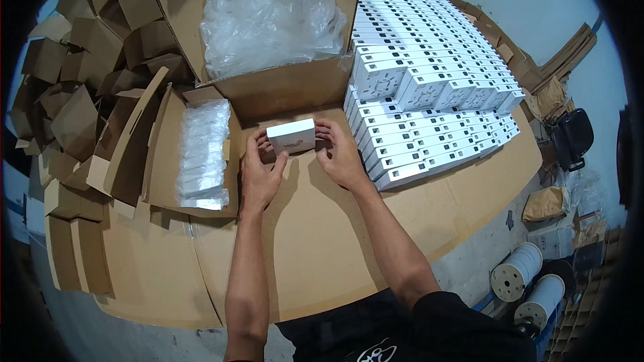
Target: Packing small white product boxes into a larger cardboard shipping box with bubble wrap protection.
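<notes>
Over the cardboard-covered table, a small flat white box (292, 136) is held upright on edge, its broad printed face toward me. My left hand (260, 175) grips its left end, with the thumb against the lower front. At its right end are the curled fingers of my right hand (341, 156), the thumb a little below. Just left of my left hand stands an open carton (159, 173) with a row of white boxes in clear plastic wrap (203, 154). To the right, many similar white boxes (436, 77) are stacked in tight rows.
Behind my hands, a large open carton (288, 87) holds a heap of clear plastic bags (272, 20). Folded open brown cartons (74, 121) pile up at the left. Cable spools (518, 271) and a black chair (572, 137) stand beyond the table (315, 255) at right.
</notes>
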A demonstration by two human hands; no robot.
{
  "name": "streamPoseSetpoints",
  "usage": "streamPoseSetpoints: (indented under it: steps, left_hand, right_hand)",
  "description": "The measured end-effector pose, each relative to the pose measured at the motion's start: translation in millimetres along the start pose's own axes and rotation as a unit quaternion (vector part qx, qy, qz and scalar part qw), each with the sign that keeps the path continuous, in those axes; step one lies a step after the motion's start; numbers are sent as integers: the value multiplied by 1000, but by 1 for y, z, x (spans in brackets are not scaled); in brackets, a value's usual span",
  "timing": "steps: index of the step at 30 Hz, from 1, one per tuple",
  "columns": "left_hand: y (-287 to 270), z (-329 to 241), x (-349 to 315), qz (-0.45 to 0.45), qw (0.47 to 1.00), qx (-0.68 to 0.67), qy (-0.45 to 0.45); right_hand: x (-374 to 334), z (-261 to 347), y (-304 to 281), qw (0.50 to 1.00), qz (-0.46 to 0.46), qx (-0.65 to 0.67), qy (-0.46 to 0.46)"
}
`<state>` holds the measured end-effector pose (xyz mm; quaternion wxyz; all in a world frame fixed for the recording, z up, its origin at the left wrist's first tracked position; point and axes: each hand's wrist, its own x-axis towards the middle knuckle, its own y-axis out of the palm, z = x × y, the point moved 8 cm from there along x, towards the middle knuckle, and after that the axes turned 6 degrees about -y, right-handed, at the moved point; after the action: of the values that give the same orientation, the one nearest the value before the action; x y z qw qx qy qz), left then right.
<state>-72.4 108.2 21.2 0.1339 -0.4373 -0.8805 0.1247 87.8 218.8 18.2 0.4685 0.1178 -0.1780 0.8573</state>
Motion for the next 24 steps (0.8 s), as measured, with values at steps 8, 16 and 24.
streamPoseSetpoints:
  steps: [8,16,24]
  left_hand:
    - [-17,-29,-11,-92,995,-13,39]
    - [-16,-144,5,-151,962,16,229]
    - [-10,-246,198,-167,947,53,271]
  right_hand:
    - [-19,18,5,953,41,-289,-86]
    - [-26,24,2,940,16,-320,-119]
    - [-28,13,2,939,-1,-331,-90]
